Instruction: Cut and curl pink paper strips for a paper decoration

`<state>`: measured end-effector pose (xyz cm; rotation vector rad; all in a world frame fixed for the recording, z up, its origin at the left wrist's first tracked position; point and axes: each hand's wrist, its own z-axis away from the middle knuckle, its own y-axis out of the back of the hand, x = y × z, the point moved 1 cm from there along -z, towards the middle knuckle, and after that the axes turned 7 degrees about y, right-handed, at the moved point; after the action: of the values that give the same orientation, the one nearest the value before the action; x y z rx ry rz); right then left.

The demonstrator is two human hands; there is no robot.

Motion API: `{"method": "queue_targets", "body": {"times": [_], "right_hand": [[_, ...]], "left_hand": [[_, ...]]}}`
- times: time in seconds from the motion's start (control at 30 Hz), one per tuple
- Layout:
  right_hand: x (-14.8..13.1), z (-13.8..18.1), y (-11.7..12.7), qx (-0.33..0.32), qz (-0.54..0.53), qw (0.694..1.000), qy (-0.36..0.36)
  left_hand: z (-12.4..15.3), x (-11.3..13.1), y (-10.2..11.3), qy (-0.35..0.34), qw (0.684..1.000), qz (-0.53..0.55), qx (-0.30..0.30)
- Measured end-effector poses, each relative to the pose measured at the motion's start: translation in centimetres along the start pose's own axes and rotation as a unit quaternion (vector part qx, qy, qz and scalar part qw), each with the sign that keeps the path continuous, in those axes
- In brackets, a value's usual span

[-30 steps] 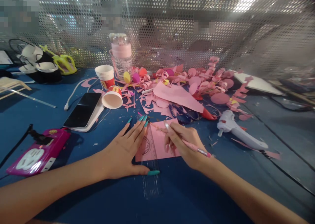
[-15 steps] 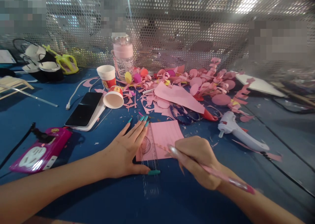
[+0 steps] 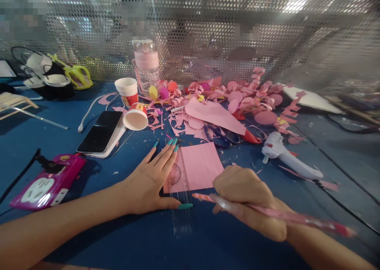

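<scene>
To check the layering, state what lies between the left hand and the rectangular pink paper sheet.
A straight clear plastic ruler, under the left hand and over the paper sheet, in the head view.

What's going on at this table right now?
A person is working on pink paper with both hands. The left hand lies spread, pressing a clear ruler over the left part of a pink sheet. The right hand grips a pink pen, its tip just past the sheet's near edge, beside the ruler. Beyond the sheet is a heap of pink paper pieces; a glue gun lies to the right.
</scene>
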<state>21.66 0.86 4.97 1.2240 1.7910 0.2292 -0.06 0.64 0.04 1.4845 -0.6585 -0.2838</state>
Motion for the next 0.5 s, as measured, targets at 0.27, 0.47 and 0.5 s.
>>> {"method": "queue_targets", "body": {"times": [0.27, 0.47, 0.5], "right_hand": [[4.9, 1.1, 2.0, 0.184, 0.334, 0.894, -0.237], [6.0, 1.4, 2.4, 0.184, 0.354, 0.872, -0.282], [5.9, 1.4, 2.3, 0.192, 0.351, 0.870, -0.287]], "left_hand": [[0.2, -0.4, -0.7, 0.044, 0.995, -0.021, 0.084], [-0.4, -1.2, -0.2, 0.126, 0.957, -0.025, 0.260], [-0.4, -1.1, 0.1, 0.119, 0.951, -0.016, 0.286]]}}
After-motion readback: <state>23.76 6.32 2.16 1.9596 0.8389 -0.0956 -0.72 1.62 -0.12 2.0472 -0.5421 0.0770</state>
